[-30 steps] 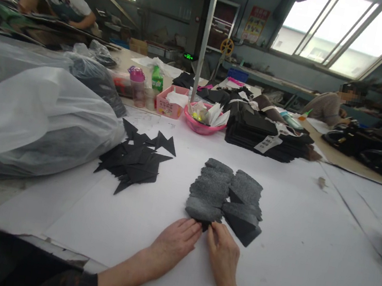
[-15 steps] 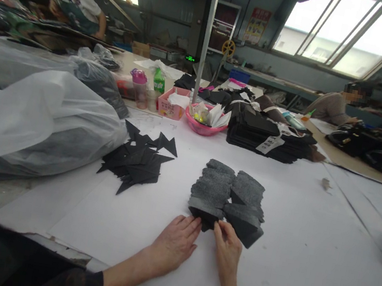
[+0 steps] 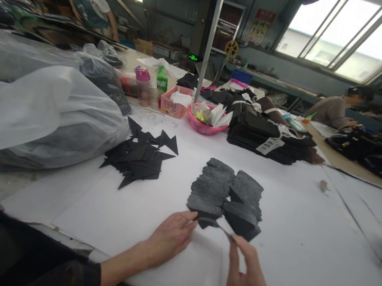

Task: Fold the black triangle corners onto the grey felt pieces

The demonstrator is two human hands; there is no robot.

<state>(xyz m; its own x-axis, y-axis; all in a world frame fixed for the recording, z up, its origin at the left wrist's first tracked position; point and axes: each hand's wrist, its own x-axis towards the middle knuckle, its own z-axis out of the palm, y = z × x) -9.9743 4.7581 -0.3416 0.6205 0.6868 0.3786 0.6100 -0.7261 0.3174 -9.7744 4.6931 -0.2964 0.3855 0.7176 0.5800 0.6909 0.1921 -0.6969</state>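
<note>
A thin black leather-like piece [image 3: 212, 222] bows up between my two hands, seen nearly edge-on. My right hand [image 3: 247, 276] pinches its right end between thumb and fingers, raised off the table. The fingertips of my left hand [image 3: 170, 235] close on its left end, low over the white surface. Just beyond lie two columns of overlapping dark pieces, the left column [image 3: 211, 186] and the right column [image 3: 246, 194], with fuzzy grey upper faces. The nearest pieces show smooth black pointed ends. To the left is a loose pile of black pointed pieces [image 3: 138, 158].
Left of the pile bulges a translucent plastic bag [image 3: 43, 122]. At the back stand a pink basin [image 3: 206, 127], a pink box [image 3: 175, 103], a bottle with a purple lid [image 3: 143, 86] and a stack of black pieces [image 3: 270, 135]. Two people are farther off.
My right hand has moved right and toward me, lifting one end of the black piece so that it bends. My left hand has shifted slightly left.
</note>
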